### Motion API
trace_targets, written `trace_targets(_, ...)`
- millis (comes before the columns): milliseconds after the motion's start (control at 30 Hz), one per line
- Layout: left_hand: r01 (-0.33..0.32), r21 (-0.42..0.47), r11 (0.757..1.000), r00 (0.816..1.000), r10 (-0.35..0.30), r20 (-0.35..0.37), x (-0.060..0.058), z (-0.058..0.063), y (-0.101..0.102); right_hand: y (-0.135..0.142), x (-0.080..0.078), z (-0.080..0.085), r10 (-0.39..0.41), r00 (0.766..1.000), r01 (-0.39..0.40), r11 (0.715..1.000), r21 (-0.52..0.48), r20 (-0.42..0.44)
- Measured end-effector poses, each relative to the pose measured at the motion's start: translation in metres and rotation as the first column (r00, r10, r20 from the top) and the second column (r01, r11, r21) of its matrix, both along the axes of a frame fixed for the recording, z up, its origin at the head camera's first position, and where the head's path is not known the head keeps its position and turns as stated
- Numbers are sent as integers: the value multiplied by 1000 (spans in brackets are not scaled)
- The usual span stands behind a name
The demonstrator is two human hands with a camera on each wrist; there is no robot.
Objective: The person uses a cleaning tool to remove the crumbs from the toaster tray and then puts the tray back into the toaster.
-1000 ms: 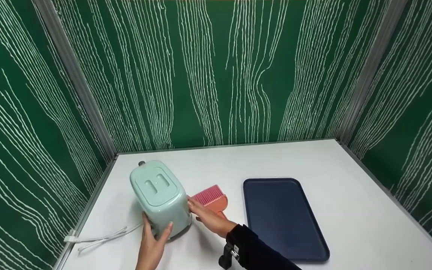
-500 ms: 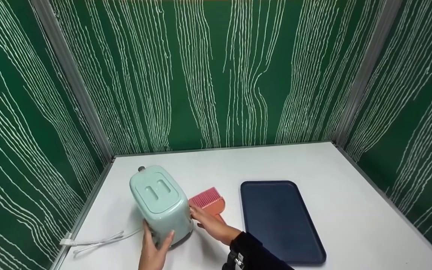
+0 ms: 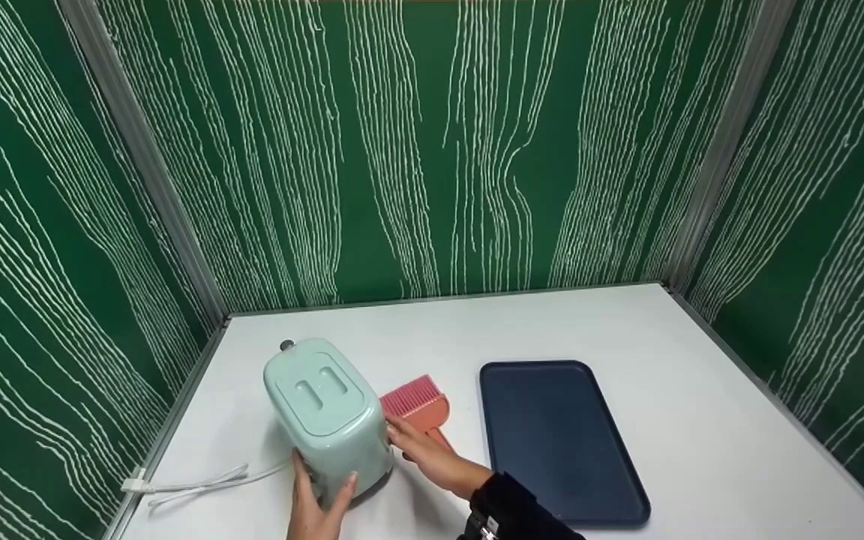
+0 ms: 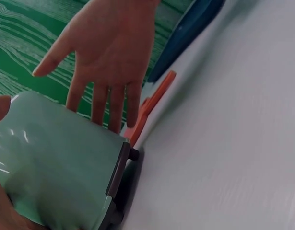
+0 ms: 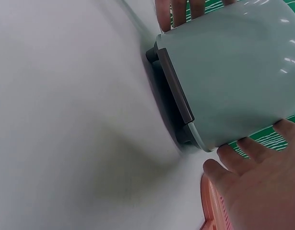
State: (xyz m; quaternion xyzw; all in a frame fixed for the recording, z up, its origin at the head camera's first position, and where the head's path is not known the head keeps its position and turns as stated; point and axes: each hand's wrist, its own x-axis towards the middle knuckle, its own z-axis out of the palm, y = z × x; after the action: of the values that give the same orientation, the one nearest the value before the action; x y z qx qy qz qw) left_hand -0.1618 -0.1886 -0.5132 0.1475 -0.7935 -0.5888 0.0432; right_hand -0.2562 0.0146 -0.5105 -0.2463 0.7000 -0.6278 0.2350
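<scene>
A mint-green toaster (image 3: 319,401) with a covered top and two recesses in its lid stands on the left half of the table, its dark feet close over the white surface in both wrist views. My left hand (image 3: 316,502) grips its near left corner, thumb on the near end and fingers along the left side. My right hand (image 3: 436,459) lies against the right side, its fingers straight and touching the wall, as the left wrist view shows. Just beyond those fingers is an orange brush (image 3: 426,412) with pink bristles, partly hidden by the toaster and hand.
A dark blue rectangular tray (image 3: 559,442) lies right of the hands. The toaster's white cord (image 3: 214,480) runs left, its plug (image 3: 134,481) at the table's left edge. Green walls with white lines enclose the table (image 3: 709,420) at the back and sides.
The toaster has shifted slightly nearer and to the right, both hands moving along with it. The head view has tilted a little. Brush and tray lie as before.
</scene>
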Motion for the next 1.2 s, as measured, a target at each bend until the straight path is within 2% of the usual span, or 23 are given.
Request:
trace_targets(300,9,-18,1000,1000,-9,28,6,-3,0,3,7,1,3,1000,-3,1000,8,-5)
trace_targets(467,53,91,994,998,-56,33,5,-7,-10,3,8,-1,-11,1000,11,1000,15,-6)
trace_targets(600,73,216,974,995,-86,52,6,-5,-18,5,6,1,-16,1000,16,1000,14,-3)
trace_targets(700,54,261,964,994,-77,80,5,-1,-22,6,5,1,-20,1000,20,1000,4,-1)
trace_targets(800,-17,288,957,990,-24,138,3,-1,-27,5,5,0,-42,999,42,999,1,17)
trace_targets(867,-59,336,940,985,0,173,2,-3,-29,2,5,-1,-92,995,92,996,12,47)
trace_targets(933,-75,410,909,982,-4,189,1,-5,-31,-1,4,-3,-166,983,164,986,32,72)
trace_targets(1067,-44,520,853,982,-59,180,0,-8,-31,-7,1,-9,-293,947,292,956,25,135)
trace_targets(1133,-44,529,847,981,-63,182,0,-10,-31,-9,1,-13,-318,934,322,947,0,163)
trace_targets(1200,-51,521,852,979,-60,194,0,-12,-30,-11,1,-16,-323,930,331,943,-19,178)
